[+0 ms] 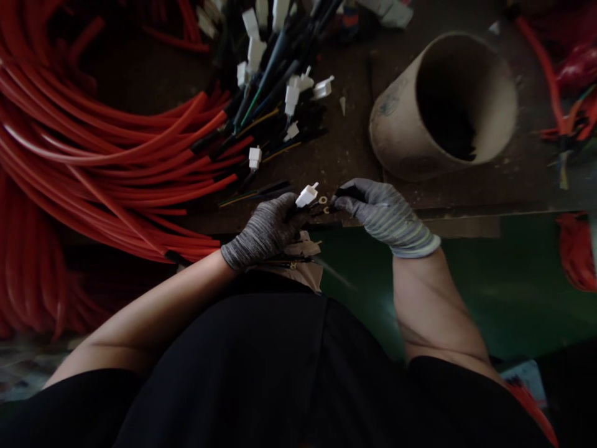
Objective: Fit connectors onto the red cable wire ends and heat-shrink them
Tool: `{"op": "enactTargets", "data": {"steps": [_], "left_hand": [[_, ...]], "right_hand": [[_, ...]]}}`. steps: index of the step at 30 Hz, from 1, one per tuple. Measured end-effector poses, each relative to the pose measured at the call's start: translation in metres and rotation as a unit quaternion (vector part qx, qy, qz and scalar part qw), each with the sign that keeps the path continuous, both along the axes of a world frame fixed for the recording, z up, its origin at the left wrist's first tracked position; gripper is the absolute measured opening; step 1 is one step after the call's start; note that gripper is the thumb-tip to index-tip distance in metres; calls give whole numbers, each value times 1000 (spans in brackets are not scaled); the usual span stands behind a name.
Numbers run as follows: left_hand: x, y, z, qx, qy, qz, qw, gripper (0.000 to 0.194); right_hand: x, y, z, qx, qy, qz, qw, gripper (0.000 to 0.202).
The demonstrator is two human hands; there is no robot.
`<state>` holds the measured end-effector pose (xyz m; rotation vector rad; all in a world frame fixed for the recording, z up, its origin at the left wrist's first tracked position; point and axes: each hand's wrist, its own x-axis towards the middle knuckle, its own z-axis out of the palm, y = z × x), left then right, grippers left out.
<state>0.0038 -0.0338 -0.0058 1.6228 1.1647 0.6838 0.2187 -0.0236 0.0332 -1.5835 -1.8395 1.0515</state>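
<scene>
My left hand (268, 230), in a dark grey knit glove, is closed around the end of a wire harness. From its fingertips a white plastic connector (306, 195) sticks out, and two ring terminals (323, 200) show just to the right of it. My right hand (380, 208), in a lighter striped glove, pinches with thumb and forefinger close to these terminals. Something small and black is at its fingertips, too dark to make out. Beyond my left hand lie thick red tubes (140, 143) with dark wires and several white connectors (292, 96) at their ends.
A cardboard tube container (396, 127) with dark pieces inside stands tilted in view on the worktable (345, 149), beyond my right hand. More red tubing (545, 68) lies at the far right. The table's front edge runs just below my hands, with a green floor (489, 280) beneath.
</scene>
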Motion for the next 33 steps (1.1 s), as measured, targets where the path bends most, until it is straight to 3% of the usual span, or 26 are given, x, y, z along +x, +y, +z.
{"op": "enactTargets", "data": {"steps": [6, 14, 17, 26, 33], "left_hand": [[1, 0, -6, 37, 48, 16, 998, 16], [1, 0, -5, 57, 61, 17, 996, 19], [0, -2, -4, 69, 46, 15, 996, 18], [1, -3, -15, 93, 58, 11, 994, 21], [2, -3, -16, 98, 58, 11, 993, 18]], "right_hand": [[-13, -6, -2, 0, -53, 21, 998, 18], [-3, -5, -7, -63, 38, 10, 997, 26], [2, 3, -7, -47, 40, 1, 998, 28], [1, 27, 8, -71, -3, 98, 993, 30], [-10, 27, 22, -64, -99, 108, 987, 25]]}}
